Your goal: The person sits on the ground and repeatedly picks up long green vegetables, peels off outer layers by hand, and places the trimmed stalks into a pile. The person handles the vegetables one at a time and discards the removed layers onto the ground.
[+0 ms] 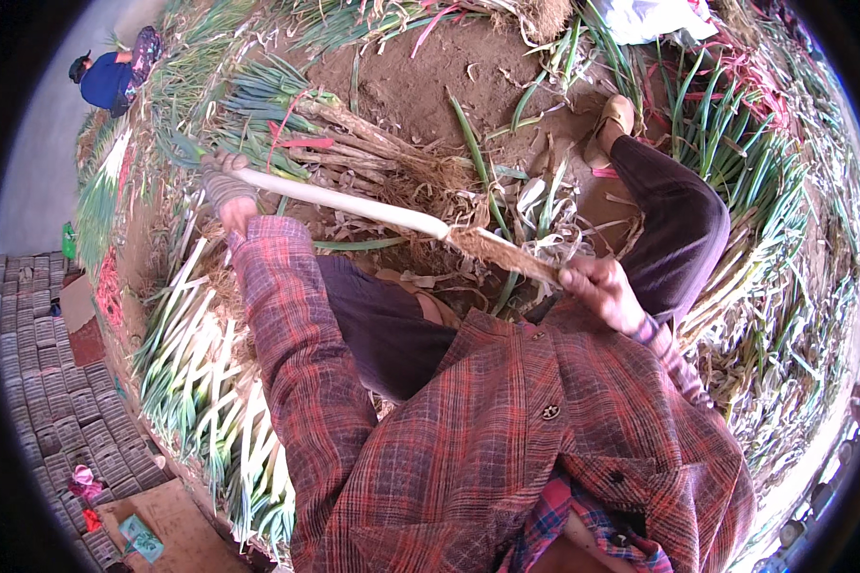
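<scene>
A long Welsh onion [344, 201] with a white, clean-looking stalk stretches across my lap. My left hand [228, 185], in a worn striped glove, is closed around it just below the green leaves. At the other end my bare right hand [603, 288] grips a brown strip of husk [502, 252], which joins the stalk near its root end. Just beyond the stalk lies a bundle of unpeeled onions [358, 140] with brown skins and roots, a red tie around it. White-stalked onions [208, 358] lie in a row beside my left arm.
Loose husks [537, 208] litter the soil between my legs. More onions [745, 179] and red ties [752, 79] lie to the right. A white plastic bag [645, 20] is at the top. Stacked bricks [57, 372] and cardboard [172, 523] edge the left; another person [111, 77] crouches far off.
</scene>
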The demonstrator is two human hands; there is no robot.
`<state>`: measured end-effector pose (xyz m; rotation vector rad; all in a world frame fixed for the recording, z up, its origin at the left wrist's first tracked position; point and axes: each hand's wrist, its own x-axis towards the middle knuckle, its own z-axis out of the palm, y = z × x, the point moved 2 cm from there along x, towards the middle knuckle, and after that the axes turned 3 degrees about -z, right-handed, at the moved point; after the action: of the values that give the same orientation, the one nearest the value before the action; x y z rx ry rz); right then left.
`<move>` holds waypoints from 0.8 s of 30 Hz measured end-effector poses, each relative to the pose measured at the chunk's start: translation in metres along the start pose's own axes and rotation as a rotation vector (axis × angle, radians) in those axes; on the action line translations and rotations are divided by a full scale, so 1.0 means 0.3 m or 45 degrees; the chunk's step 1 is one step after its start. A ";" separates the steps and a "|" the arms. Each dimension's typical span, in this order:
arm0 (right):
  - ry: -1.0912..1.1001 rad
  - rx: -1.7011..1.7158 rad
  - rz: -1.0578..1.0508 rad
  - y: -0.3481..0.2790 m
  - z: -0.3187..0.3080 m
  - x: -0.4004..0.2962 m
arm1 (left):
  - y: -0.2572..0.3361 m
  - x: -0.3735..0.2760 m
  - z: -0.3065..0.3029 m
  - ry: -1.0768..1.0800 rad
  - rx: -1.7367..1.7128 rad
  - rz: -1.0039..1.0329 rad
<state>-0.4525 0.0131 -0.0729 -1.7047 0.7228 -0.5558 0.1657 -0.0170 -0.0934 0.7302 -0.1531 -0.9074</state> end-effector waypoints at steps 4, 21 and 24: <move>0.110 -0.125 0.081 -0.074 0.002 -0.136 | -0.001 0.039 -0.054 -0.099 -0.092 0.022; 0.323 -1.033 -0.196 -0.055 0.069 0.301 | -0.113 -0.274 0.368 -0.217 0.100 0.096; 0.195 -0.637 -0.420 -0.032 0.165 0.345 | -0.142 -0.284 0.390 -0.263 0.060 0.048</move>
<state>-0.3443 -0.0257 -0.0762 -2.2904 0.7332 -0.7874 0.0358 -0.0288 -0.0178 0.6745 -0.3707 -0.9448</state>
